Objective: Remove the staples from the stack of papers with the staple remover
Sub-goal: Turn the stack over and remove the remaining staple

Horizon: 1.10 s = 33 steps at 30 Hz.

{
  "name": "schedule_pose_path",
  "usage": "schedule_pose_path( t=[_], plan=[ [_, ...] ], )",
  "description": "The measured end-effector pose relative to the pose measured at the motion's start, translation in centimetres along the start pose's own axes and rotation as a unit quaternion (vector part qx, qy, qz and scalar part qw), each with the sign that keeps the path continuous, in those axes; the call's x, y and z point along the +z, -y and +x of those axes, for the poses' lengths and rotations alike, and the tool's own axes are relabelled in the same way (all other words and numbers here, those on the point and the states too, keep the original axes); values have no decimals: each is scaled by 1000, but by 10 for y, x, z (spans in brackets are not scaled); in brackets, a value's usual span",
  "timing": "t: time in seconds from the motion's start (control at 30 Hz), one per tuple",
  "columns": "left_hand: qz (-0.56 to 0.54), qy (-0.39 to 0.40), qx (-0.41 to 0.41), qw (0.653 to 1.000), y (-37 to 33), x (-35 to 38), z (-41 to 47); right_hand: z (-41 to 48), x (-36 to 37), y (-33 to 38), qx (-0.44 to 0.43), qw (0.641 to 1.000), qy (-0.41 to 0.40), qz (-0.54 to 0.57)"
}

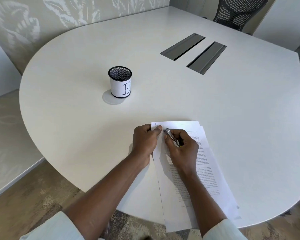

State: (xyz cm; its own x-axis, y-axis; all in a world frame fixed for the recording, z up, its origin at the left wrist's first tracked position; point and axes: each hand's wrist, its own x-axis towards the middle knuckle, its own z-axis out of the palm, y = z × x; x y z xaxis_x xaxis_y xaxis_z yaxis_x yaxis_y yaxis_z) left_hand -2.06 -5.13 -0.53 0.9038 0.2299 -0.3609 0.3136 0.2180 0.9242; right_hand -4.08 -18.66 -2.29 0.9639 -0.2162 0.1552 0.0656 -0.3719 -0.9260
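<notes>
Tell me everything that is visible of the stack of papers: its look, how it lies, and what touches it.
The stack of papers is white sheets printed with dense black text, lying flat on the white table near its front edge, the near end slightly overhanging. The sheets are fanned, not squared. The left hand pinches the far left corner; the right hand rests on the top page, holding a metal staple remover whose tip points at that corner. No staple can be made out.
</notes>
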Motion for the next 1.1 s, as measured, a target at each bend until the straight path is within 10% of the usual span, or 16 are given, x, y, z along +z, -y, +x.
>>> schedule_pose_path(
  t=[0.53, 1.1],
  plan=[
    [51, -8, 27, 998, 6, 3, 5, -2, 5, -6, -133, 984, -26, -119],
    [55, -18, 42, 997, 4, 4, -2, -2, 2, -4, -93, 991, 36, -87]
  ],
)
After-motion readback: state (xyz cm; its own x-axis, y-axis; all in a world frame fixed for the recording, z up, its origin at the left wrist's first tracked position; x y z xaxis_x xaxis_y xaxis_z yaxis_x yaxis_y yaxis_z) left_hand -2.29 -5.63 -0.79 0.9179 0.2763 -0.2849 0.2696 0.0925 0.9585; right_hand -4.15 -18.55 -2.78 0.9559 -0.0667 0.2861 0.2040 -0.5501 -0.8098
